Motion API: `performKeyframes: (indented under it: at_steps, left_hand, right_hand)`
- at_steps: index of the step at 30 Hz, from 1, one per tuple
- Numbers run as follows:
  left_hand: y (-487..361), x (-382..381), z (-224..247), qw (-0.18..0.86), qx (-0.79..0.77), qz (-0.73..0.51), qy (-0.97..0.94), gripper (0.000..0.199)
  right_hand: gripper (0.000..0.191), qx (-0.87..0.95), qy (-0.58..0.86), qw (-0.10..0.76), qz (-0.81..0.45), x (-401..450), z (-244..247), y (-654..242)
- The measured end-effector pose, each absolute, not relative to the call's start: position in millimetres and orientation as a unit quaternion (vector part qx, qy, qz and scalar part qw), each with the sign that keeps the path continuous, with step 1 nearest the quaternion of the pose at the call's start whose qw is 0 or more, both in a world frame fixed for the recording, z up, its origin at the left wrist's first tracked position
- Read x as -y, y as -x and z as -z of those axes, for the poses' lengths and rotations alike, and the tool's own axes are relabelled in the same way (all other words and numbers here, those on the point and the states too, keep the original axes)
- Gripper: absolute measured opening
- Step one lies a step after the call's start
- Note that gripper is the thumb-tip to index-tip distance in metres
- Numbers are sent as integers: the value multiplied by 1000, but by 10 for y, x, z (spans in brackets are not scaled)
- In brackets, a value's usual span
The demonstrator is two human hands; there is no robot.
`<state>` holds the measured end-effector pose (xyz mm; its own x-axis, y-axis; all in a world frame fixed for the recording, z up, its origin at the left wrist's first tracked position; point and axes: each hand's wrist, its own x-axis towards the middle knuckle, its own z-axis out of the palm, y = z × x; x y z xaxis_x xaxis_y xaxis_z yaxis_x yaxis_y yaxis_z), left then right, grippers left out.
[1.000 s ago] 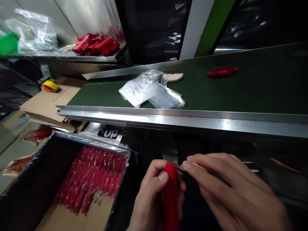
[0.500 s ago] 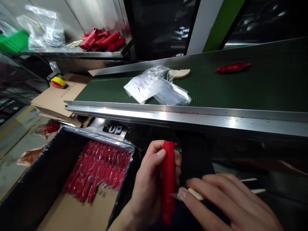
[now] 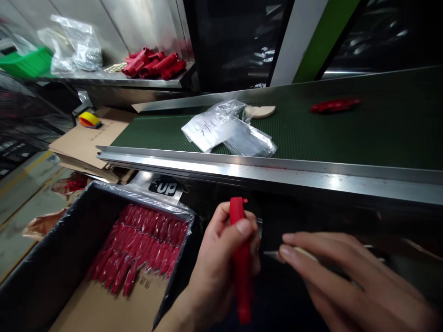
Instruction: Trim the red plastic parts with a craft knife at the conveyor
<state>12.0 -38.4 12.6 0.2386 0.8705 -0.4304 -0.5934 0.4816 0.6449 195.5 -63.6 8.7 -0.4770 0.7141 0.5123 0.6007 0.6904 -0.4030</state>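
Two hands work close together at the bottom of the view. The left hand (image 3: 221, 263) is clamped around a red plastic handle (image 3: 240, 258), gripping it upright with the thumb pressed across its front, so one long edge is turned toward the other hand. The right hand (image 3: 349, 281) pinches a small knife (image 3: 294, 252) with a pale handle, fingers laid flat along it; the thin blade points at the red piece, just beside it, apparently to trim its edge, though whether it touches is not clear.

To the left sits a cardboard box (image 3: 41, 281) lined with dark plastic film, within easy reach, holding a row of red handles (image 3: 138, 249) laid side by side.

Beyond the hands, a steel rail (image 3: 277, 173) borders a green conveyor belt (image 3: 380, 133). On the belt lie clear plastic bags (image 3: 224, 131), a pale wooden piece (image 3: 260, 111) and one more red part (image 3: 335, 105), well apart from the bags.

Farthest off, a steel shelf (image 3: 114, 82) carries a heap of red pieces (image 3: 154, 64) and bagged items (image 3: 74, 46).
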Motion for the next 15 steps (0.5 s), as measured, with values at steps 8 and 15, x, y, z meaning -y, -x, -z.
performKeyframes:
  at_steps: [8,15]
  left_hand:
    - [-64,610,-106,766,-399,-433,-257,37]
    - [-96,602,-149,771,-394,-434,-248,38]
  right_hand:
    - [50,862,409,295,-53,500,-142,-1969]
    - [52,858,412,303,-44,556,-136,-1966]
